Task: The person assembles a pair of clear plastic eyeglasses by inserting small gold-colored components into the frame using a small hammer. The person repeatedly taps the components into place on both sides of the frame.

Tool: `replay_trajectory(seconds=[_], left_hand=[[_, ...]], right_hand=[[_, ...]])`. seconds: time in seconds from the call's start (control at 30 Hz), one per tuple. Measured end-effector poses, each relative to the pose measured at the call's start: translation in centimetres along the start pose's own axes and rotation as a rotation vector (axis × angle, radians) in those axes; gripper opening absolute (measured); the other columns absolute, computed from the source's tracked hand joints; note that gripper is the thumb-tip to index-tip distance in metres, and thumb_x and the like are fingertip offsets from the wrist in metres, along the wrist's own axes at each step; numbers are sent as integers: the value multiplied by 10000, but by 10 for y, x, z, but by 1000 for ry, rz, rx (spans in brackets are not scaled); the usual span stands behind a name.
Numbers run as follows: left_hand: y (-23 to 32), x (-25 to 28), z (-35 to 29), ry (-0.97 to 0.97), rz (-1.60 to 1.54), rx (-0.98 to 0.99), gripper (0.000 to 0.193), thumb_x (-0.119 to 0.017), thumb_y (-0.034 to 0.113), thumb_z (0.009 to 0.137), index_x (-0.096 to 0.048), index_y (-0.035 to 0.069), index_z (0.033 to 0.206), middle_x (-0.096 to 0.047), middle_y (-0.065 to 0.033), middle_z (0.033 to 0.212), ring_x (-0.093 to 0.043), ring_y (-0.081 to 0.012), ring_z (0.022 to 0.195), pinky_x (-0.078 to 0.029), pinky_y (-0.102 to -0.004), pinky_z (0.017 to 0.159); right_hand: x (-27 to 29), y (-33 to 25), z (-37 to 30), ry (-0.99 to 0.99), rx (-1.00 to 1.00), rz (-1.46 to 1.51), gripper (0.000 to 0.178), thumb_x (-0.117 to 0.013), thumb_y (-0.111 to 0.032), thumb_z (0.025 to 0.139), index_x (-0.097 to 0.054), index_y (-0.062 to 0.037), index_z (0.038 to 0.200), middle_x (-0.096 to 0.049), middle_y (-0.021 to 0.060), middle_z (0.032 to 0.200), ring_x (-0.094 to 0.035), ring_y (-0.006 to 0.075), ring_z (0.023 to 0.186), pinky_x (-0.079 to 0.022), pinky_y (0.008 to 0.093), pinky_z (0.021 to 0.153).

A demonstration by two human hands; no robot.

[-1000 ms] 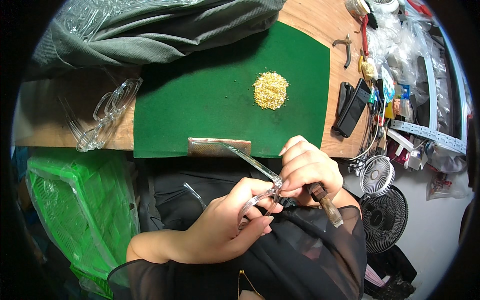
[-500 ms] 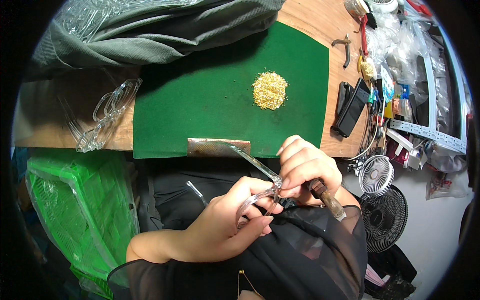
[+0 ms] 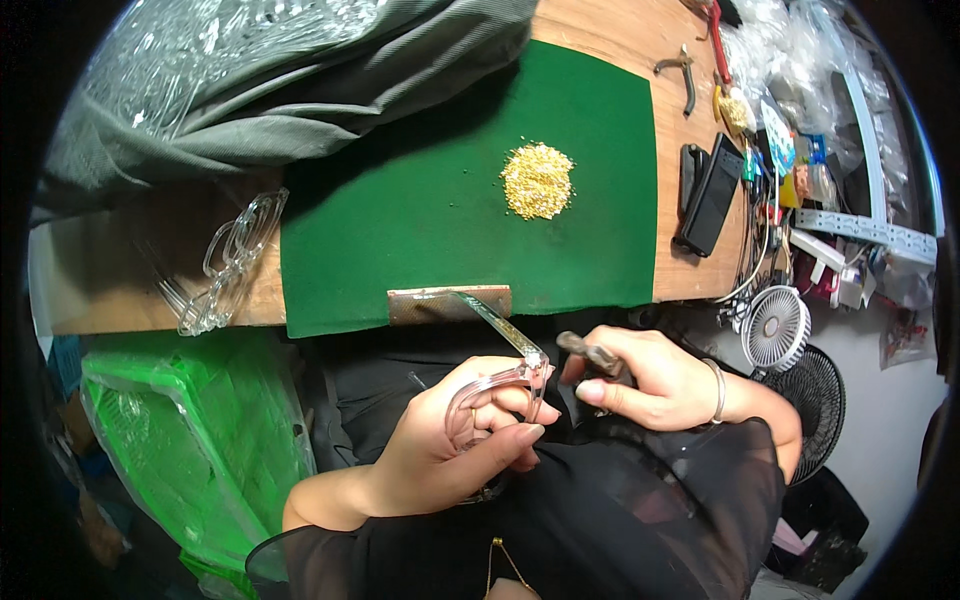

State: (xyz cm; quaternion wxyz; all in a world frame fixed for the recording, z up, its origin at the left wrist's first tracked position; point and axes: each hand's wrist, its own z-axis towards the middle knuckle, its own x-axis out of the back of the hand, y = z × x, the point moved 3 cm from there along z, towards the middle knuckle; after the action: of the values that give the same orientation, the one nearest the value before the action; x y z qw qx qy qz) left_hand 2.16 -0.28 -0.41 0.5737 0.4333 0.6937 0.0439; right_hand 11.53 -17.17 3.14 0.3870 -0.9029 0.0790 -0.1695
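Observation:
My left hand (image 3: 425, 440) is closed around the rim of a clear plastic eyeglass frame (image 3: 497, 322), with one temple arm reaching up and left towards the table edge. To the right, my right hand (image 3: 650, 378) grips a worn, dark brown hand tool (image 3: 590, 353). The tool's tip points left, close to the frame's hinge corner but apart from it. Fingers cover most of the tool, so its exact kind is hidden. A small brown block (image 3: 420, 308) sits at the table's front edge, beside the temple's end.
A heap of tiny gold and silver pieces (image 3: 538, 182) lies on the green mat (image 3: 430, 210). Several clear frames (image 3: 232, 255) rest at left, beyond a green crate (image 3: 200, 430). Grey cloth (image 3: 400, 80) covers the back left. A phone (image 3: 712, 195), pliers (image 3: 687, 80) and a white fan (image 3: 775, 328) stand right.
My right hand has moved away from the frame's hinge corner to the right, turning the tool so its tip now points left. My left hand still holds the frame, slightly lower in view.

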Motion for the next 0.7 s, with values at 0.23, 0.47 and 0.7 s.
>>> replay_trajectory(seconds=[0.23,0.47,0.7], left_hand=[[-2,-5,1,113,-18,51,399,-536,-92,810,-403,-28,1181,-598,-153,952,-617,-166,717,-522,-247,644],[-3,-5,2,83,-30,23,352,-525,-99,818,-394,-21,1135,-592,-154,965,-611,-151,737,-521,-243,653],[-5,-5,4,42,-21,15,352,-516,-60,845,-379,-27,1167,-579,-134,984,-593,-113,756,-511,-223,664]], right_hand=[[-2,-1,6,203,40,512,180,-571,-140,873,-496,-15,978,-514,26,868,-476,87,809,-419,251,748],[-19,-13,25,229,271,766,155,-561,-58,868,-491,-4,995,-529,36,897,-511,86,824,-430,245,760],[-23,-6,27,287,382,743,127,-541,-19,866,-486,5,978,-526,46,897,-531,97,824,-434,239,745]])
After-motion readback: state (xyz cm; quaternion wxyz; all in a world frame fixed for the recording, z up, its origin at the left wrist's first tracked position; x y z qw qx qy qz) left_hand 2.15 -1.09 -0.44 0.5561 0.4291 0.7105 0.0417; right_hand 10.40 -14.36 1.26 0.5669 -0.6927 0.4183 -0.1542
